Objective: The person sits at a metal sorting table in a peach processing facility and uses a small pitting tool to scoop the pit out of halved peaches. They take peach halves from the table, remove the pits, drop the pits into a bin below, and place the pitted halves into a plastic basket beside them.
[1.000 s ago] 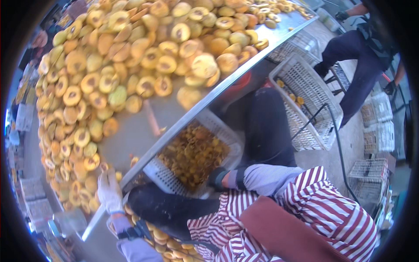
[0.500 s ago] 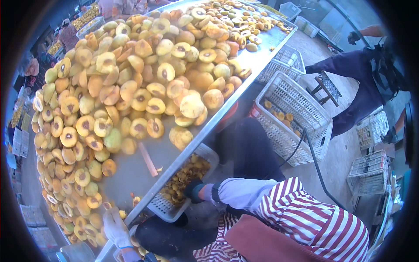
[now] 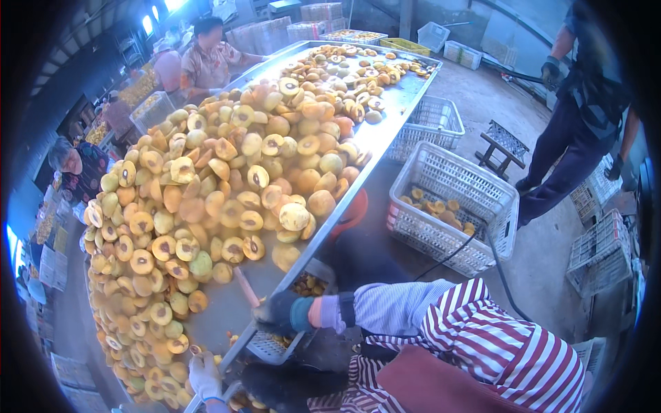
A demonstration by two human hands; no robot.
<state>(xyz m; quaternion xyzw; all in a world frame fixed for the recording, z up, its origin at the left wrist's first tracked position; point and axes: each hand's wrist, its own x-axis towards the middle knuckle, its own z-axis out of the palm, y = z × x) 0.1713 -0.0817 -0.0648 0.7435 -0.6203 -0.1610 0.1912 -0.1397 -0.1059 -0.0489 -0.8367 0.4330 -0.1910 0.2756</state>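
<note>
My left hand (image 3: 204,376), in a white glove, is at the near corner of the metal table (image 3: 213,318). Its fingers close around a small peach half (image 3: 195,350), partly covered by the glove. My right hand (image 3: 279,313) wears a dark glove with a teal cuff and hovers at the table's edge. Blur hides its fingers, so whether it holds anything is unclear. Just beyond it lies a pinkish stick (image 3: 246,287). Beneath that hand, a grey basket (image 3: 270,349) contains fruit scraps. A large heap of halved yellow peaches (image 3: 206,199) covers most of the tabletop.
White plastic crates (image 3: 475,175) stand right of the table, one holding some fruit, with a black cable (image 3: 506,282) across it. A red bucket (image 3: 352,212) is under the edge. Past a low stool (image 3: 508,141) stands a person (image 3: 578,117); others (image 3: 213,62) are across the table.
My right hand has risen out of the scrap basket to the table edge near the stick. The view has tilted up, showing more of the room. My left hand stays at the table corner.
</note>
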